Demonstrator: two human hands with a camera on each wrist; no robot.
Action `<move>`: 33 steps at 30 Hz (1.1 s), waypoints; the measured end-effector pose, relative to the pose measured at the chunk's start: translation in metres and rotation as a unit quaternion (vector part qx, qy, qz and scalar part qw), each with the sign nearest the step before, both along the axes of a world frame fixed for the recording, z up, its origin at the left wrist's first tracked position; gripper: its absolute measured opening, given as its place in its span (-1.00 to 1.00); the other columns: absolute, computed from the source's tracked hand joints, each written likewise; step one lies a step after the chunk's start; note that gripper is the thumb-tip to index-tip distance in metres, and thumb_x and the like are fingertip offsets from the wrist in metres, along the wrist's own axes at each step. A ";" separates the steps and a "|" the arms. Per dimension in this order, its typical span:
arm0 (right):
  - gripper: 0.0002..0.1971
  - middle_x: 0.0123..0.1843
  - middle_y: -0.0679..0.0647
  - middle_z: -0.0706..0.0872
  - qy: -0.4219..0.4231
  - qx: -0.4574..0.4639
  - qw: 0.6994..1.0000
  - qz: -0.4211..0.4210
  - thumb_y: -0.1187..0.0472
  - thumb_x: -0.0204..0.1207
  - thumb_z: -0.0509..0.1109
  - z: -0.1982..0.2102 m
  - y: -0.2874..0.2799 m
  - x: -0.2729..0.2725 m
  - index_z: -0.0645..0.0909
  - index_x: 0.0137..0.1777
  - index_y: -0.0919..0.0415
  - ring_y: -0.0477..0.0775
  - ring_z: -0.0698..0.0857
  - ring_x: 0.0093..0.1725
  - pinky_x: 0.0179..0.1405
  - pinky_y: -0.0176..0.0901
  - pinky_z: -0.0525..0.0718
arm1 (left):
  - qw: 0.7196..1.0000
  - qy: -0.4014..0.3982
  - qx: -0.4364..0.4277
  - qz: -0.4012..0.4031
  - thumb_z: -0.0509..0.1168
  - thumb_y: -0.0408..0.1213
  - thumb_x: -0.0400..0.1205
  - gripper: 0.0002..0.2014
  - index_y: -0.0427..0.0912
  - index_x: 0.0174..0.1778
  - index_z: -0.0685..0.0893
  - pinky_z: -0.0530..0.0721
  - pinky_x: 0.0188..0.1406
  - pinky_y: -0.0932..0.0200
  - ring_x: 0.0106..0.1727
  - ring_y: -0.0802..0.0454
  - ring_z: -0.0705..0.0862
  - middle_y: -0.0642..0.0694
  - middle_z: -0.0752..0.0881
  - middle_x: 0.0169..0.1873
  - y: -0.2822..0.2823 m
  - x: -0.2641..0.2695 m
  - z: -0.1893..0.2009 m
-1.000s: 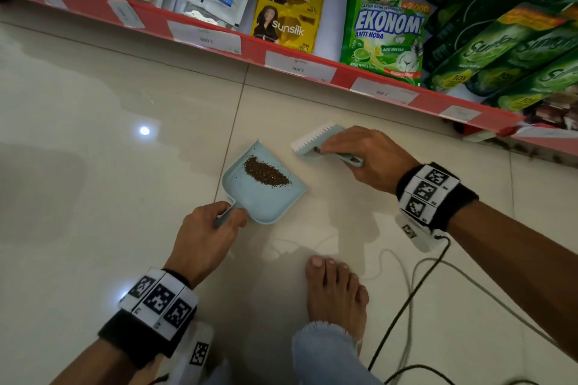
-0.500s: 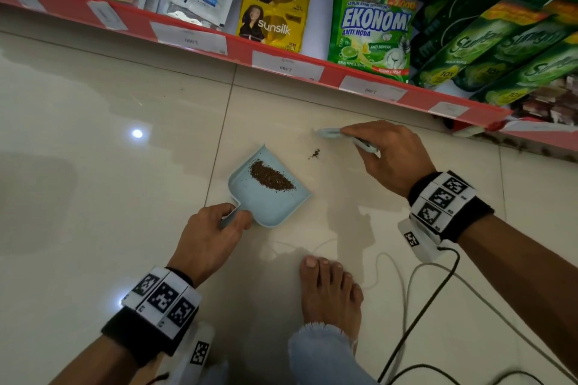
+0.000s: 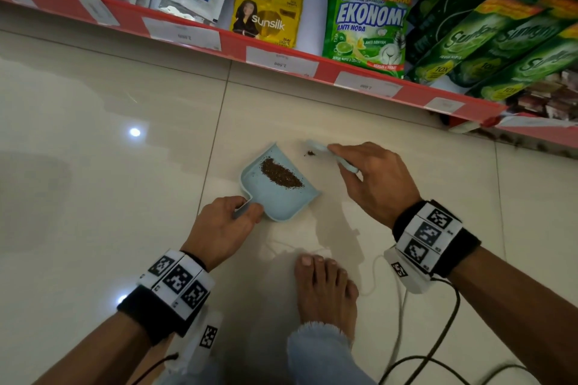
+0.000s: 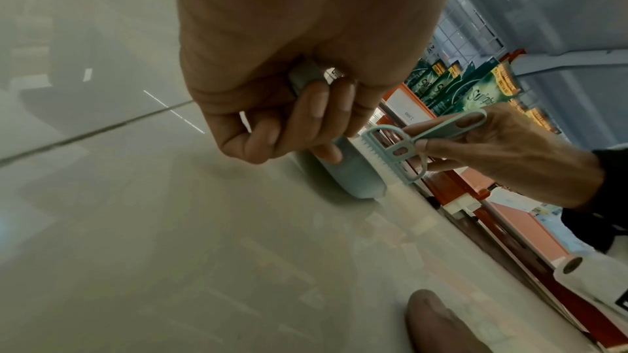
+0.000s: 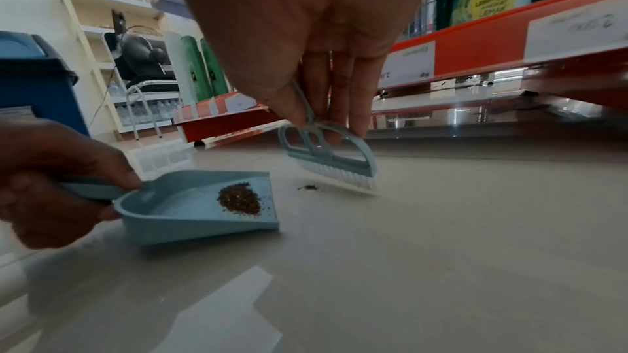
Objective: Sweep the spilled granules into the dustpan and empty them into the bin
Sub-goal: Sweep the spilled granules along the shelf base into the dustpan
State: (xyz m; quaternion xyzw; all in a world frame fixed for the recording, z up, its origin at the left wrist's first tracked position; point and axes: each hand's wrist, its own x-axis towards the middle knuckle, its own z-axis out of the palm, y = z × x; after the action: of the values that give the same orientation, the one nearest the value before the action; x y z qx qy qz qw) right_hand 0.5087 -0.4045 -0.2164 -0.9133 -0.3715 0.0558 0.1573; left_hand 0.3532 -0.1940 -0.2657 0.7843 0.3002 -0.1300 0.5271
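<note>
A light-blue dustpan (image 3: 281, 203) lies flat on the tiled floor with a pile of brown granules (image 3: 281, 172) inside it. My left hand (image 3: 242, 211) grips its handle, fingers curled round it (image 4: 306, 117). A small clump of granules (image 3: 310, 153) lies on the floor just beyond the pan's mouth (image 5: 310, 187). My right hand (image 3: 344, 159) pinches the handle of a small light-blue brush (image 5: 331, 168). Its white bristles touch the floor just behind the clump. A blue bin (image 5: 30, 82) stands far off to the left in the right wrist view.
A red-edged shelf (image 3: 281, 62) of sachets and detergent packs runs along the floor just behind the brush. My bare foot (image 3: 322, 287) stands close below the pan. Cables (image 3: 438, 337) trail over the tiles at lower right. A paper roll (image 4: 577, 275) lies by the shelf base.
The brush drew back from the pan's mouth and turned upright, leaving a small clump on the floor in front of it. The dustpan and left hand stayed put.
</note>
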 end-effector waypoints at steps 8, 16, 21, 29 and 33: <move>-0.73 -0.20 0.16 0.79 0.001 -0.072 0.996 -0.051 0.22 0.64 0.26 0.000 0.003 0.003 0.72 0.24 0.12 0.18 0.64 -0.28 -0.26 -0.08 0.62 | 1.000 0.021 0.000 -0.021 0.23 0.13 0.46 -0.48 -0.34 -0.21 0.73 0.50 -0.33 0.11 -0.42 0.00 0.56 -0.04 0.60 -0.52 -0.010 0.012 0.002; -0.81 -0.15 0.09 0.85 0.052 0.112 0.990 -0.075 0.12 0.64 0.32 -0.001 0.012 -0.016 0.76 0.08 0.07 0.11 0.78 -0.27 -0.27 0.08 0.80 | 0.998 0.043 0.025 -0.036 0.27 -0.03 0.61 -0.56 -0.43 -0.14 0.73 0.55 -0.30 0.10 -0.38 -0.06 0.58 -0.14 0.62 -0.48 -0.015 0.017 0.004; -0.81 -0.16 0.02 0.78 -0.041 0.040 0.995 -0.086 0.14 0.64 0.31 0.003 0.010 -0.004 0.74 0.11 0.04 0.14 0.72 -0.23 -0.32 -0.01 0.71 | 0.998 0.051 0.019 -0.041 0.26 -0.05 0.62 -0.56 -0.46 -0.10 0.73 0.52 -0.33 0.13 -0.37 -0.05 0.58 -0.16 0.63 -0.45 -0.016 0.019 0.005; -0.77 -0.06 0.03 0.84 0.081 0.097 0.991 -0.044 0.07 0.65 0.34 -0.006 0.018 -0.023 0.78 0.14 0.10 0.03 0.77 -0.21 -0.24 0.04 0.79 | 0.997 0.050 0.042 -0.042 0.25 -0.03 0.64 -0.58 -0.37 -0.11 0.76 0.49 -0.37 0.17 -0.32 -0.01 0.62 -0.21 0.73 -0.33 -0.016 0.017 0.006; -0.81 -0.11 0.04 0.82 0.010 0.116 0.990 -0.081 0.13 0.65 0.34 -0.003 0.018 -0.014 0.75 0.14 0.10 0.04 0.75 -0.25 -0.29 0.04 0.79 | 0.997 0.049 0.049 -0.038 0.25 -0.04 0.64 -0.60 -0.34 -0.16 0.76 0.44 -0.41 0.19 -0.31 0.02 0.61 -0.15 0.70 -0.36 -0.017 0.016 0.006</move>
State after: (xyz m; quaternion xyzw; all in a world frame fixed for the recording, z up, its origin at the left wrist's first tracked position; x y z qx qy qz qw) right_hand 0.4947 -0.3866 -0.2194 -0.9154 -0.2988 0.0089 0.2697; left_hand 0.3692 -0.2106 -0.2593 0.8129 0.3018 -0.1734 0.4670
